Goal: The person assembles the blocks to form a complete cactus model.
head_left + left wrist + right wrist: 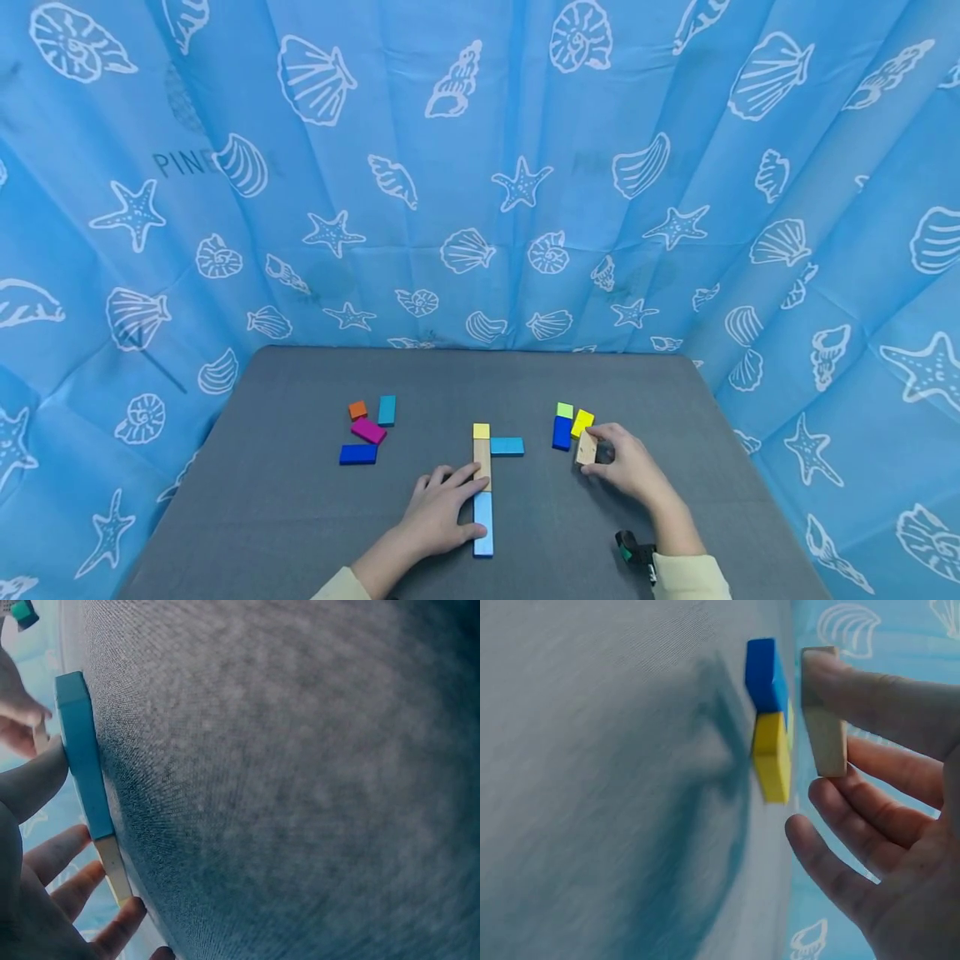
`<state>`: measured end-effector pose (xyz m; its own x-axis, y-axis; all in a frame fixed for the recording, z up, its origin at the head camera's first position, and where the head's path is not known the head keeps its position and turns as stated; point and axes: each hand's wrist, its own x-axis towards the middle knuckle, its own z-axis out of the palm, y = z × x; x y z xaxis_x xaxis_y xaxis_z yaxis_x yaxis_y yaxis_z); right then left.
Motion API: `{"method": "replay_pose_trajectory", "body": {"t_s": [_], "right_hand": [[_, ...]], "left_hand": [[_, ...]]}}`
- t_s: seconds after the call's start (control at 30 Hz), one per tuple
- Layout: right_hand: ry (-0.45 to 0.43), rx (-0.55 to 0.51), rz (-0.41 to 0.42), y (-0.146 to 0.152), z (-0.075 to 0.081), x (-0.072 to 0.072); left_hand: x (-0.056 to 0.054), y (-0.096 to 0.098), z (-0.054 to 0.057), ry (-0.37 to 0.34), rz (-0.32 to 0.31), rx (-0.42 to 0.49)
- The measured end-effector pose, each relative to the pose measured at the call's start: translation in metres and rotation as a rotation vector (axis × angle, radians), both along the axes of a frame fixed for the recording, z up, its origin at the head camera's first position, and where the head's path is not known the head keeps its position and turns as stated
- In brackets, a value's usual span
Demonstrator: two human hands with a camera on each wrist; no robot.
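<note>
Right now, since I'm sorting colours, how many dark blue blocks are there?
2: the left dark blue block near the pink block, and the right dark blue block beside the yellow block, near the right hand. More could be hidden.

The tan block looks wooden, the tablecloth matt.

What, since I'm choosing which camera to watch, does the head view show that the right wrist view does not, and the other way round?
Only the head view: the left hand touching a row of blocks, a teal block beside that row, and a group of four blocks farther left.

Only the right wrist view: the palm side of the right hand.

Both: that hand gripping a wooden block, with a blue block, a yellow block, the grey table and the shell curtain.
</note>
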<state>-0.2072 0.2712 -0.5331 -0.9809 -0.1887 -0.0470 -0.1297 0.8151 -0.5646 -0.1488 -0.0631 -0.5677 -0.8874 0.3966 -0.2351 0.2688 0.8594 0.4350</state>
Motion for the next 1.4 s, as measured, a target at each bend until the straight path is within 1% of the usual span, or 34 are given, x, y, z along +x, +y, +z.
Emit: {"method": "replay_pose_trajectory", "body": {"t_s": [0.13,0.23,0.37,0.53,0.77,0.83,1.0,1.1,1.27,1.4], "right_hand": [[0.025,-0.022,0.026,-0.01,0.005,-0.008],[0.021,-0.032,0.036,-0.018,0.007,-0.015],[0.02,-0.072,0.038,-0.029,0.008,-0.023],[0.047,-0.126,0.08,-0.041,0.007,-0.033],[0.067,-0.103,0.122,-0.056,0.003,-0.046],[0.056,-0.106,0.124,-0.061,0.002,-0.049],[-0.027,-0.149,0.111,-0.075,-0.003,-0.057],[-0.055,-0.16,0.116,-0.082,-0.007,-0.061],[-0.047,-0.147,0.136,-0.089,-0.015,-0.065],[-0.05,-0.125,0.133,-0.09,-0.02,-0.068]], "left_hand": [[0.0,0.0,-0.001,0.003,-0.002,-0.005],[0.0,-0.001,0.0,0.006,-0.004,-0.001],[0.0,-0.001,0.002,0.003,-0.007,-0.001],[0.001,-0.002,0.004,0.005,-0.009,0.004],[0.001,-0.004,0.001,0.016,0.004,0.001],[0.0,-0.004,0.0,0.018,0.006,-0.004],[-0.001,-0.004,0.0,0.017,0.005,-0.01],[0.0,-0.003,0.001,0.013,0.002,-0.012],[0.002,0.0,0.003,0.012,-0.006,-0.009],[0.001,0.001,0.003,0.016,-0.01,-0.01]]}}
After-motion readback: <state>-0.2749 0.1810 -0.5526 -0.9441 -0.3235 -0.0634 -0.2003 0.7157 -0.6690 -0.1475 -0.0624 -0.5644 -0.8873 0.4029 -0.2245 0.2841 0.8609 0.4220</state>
